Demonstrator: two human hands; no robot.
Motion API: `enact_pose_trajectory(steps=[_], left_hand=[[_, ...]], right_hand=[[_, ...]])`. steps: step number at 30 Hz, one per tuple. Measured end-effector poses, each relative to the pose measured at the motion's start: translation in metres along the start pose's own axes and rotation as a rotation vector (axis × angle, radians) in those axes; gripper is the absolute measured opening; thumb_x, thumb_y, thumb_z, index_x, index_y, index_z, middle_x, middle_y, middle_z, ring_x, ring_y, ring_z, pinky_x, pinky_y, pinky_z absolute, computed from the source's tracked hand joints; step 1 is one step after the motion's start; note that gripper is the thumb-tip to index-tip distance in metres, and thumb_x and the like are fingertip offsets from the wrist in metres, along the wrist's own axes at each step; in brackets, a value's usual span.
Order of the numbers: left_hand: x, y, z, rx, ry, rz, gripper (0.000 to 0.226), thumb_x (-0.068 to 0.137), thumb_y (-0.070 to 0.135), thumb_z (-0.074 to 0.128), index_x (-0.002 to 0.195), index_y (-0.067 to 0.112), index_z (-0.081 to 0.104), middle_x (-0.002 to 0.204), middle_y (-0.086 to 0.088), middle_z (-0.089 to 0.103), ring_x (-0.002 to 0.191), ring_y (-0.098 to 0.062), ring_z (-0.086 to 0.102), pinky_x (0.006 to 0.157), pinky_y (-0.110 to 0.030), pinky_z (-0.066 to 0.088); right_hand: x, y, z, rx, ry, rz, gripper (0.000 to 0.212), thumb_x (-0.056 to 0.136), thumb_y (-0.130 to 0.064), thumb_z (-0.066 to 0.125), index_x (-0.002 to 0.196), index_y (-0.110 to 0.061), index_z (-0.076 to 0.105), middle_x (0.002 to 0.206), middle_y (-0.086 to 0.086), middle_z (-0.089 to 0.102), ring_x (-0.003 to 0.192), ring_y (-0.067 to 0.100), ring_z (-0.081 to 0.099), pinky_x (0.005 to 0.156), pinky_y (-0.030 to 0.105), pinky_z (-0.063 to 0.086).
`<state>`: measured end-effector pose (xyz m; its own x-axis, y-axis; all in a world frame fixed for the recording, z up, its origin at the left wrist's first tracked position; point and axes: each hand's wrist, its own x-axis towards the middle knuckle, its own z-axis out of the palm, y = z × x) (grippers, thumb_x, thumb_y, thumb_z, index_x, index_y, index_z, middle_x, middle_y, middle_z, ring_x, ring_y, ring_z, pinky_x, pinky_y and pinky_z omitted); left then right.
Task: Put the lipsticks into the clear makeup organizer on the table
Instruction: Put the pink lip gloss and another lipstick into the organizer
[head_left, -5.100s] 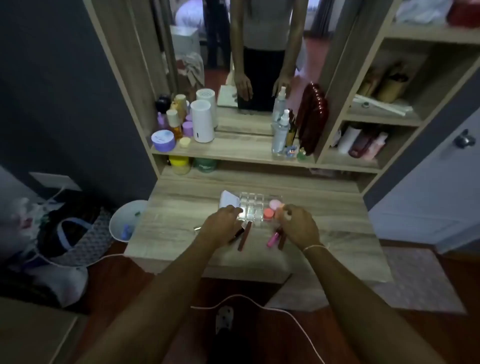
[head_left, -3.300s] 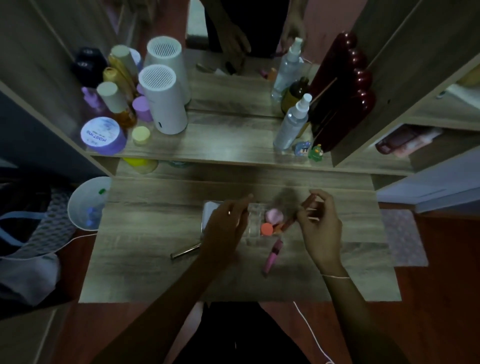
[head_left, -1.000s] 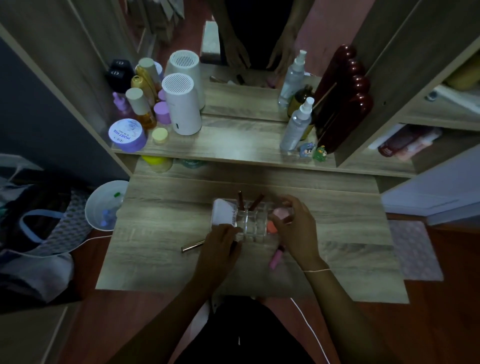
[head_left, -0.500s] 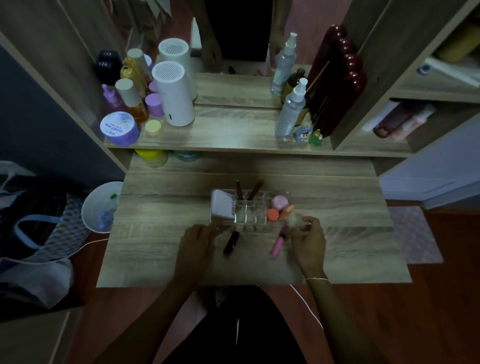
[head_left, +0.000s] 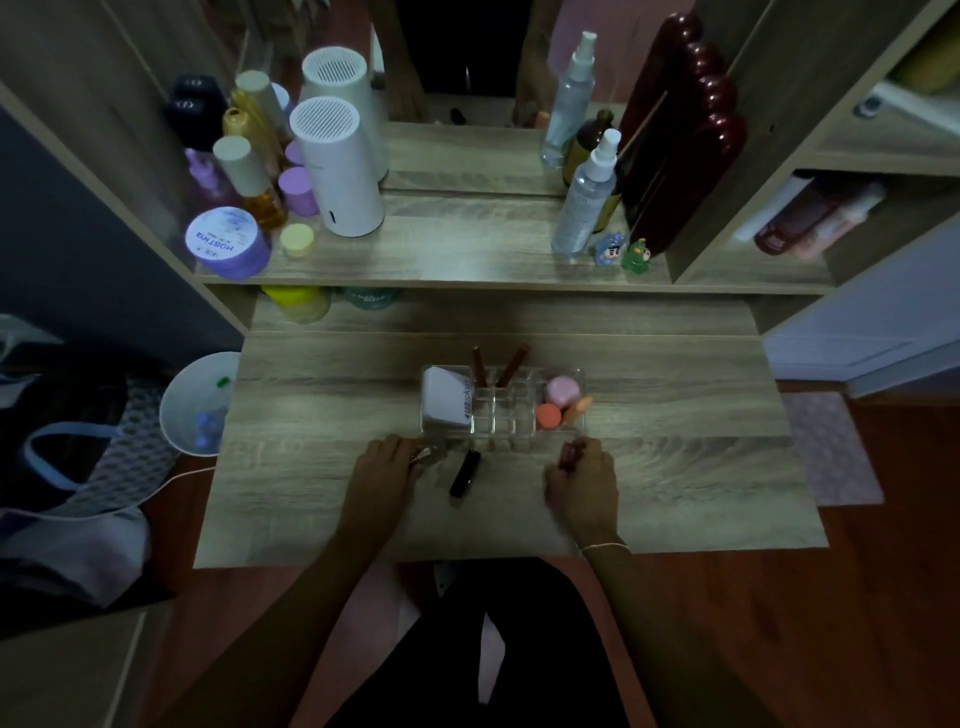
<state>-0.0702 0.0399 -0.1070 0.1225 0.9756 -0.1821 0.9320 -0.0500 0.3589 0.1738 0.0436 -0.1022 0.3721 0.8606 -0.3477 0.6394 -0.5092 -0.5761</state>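
Organizer (head_left: 501, 415), clear, sits mid-table (head_left: 675, 467) with two brown lipsticks (head_left: 479, 367) upright in its far slots. Your left hand (head_left: 382, 475) pinches a thin metallic stick; your right hand (head_left: 582, 480) curls around a pink lipstick. A black lipstick (head_left: 465, 473) lies between them.

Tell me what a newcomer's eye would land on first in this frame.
Probably the clear organizer at mid-table, with two brown lipsticks standing up in its back slots and pink and orange sponges in its right end. Just in front, a black lipstick lies flat on the table between the left hand and right hand. Behind, a white cylinder stands on the shelf.
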Motion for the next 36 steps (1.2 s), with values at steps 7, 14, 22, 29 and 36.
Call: enact_pose_trajectory(steps=[7,14,22,29,36], left_hand=[[-0.016,0.002,-0.01,-0.082,0.043,0.015,0.047,0.082,0.031,0.035,0.105,0.003,0.065,0.091,-0.021,0.063,0.08,-0.036,0.059,0.07,-0.042,0.052],[-0.029,0.016,-0.015,-0.29,0.066,0.088,0.046,0.089,0.033,0.035,0.114,0.002,0.058,0.106,-0.019,0.059,0.095,-0.03,0.055,0.082,-0.039,0.049],[0.008,0.049,-0.028,-0.47,0.261,0.147,0.019,0.091,0.012,0.058,0.109,0.011,0.055,0.103,-0.008,0.058,0.088,-0.003,0.044,0.073,-0.011,0.035],[0.044,0.068,-0.041,-0.684,0.343,0.017,0.014,0.091,0.027,0.058,0.104,0.023,0.054,0.093,0.017,0.051,0.082,0.006,0.054,0.071,-0.01,0.04],[0.066,0.07,-0.026,-0.717,0.341,0.047,0.012,0.089,0.021,0.063,0.096,0.026,0.054,0.096,0.002,0.055,0.085,0.005,0.054,0.073,0.0,0.04]], right_hand=[[-0.008,-0.006,0.002,0.043,-0.093,0.0,0.03,0.074,-0.013,0.073,0.096,-0.01,0.052,0.092,0.01,0.063,0.088,0.03,0.061,0.074,0.036,0.049],[-0.017,-0.028,-0.001,0.07,-0.232,-0.098,0.033,0.076,-0.012,0.071,0.097,-0.022,0.047,0.089,0.003,0.067,0.086,0.028,0.065,0.066,0.026,0.04],[-0.011,-0.076,-0.033,0.11,-0.143,-0.257,0.036,0.077,-0.007,0.071,0.106,-0.017,0.052,0.087,-0.006,0.06,0.072,0.011,0.06,0.055,0.006,0.037],[0.013,-0.091,-0.06,0.107,-0.023,-0.286,0.019,0.074,-0.008,0.075,0.077,-0.019,0.059,0.083,0.0,0.066,0.074,0.013,0.061,0.059,0.007,0.037],[0.039,-0.091,-0.063,0.153,0.022,-0.273,0.025,0.071,-0.008,0.078,0.08,-0.023,0.061,0.073,-0.015,0.06,0.068,-0.007,0.055,0.062,-0.003,0.039]])
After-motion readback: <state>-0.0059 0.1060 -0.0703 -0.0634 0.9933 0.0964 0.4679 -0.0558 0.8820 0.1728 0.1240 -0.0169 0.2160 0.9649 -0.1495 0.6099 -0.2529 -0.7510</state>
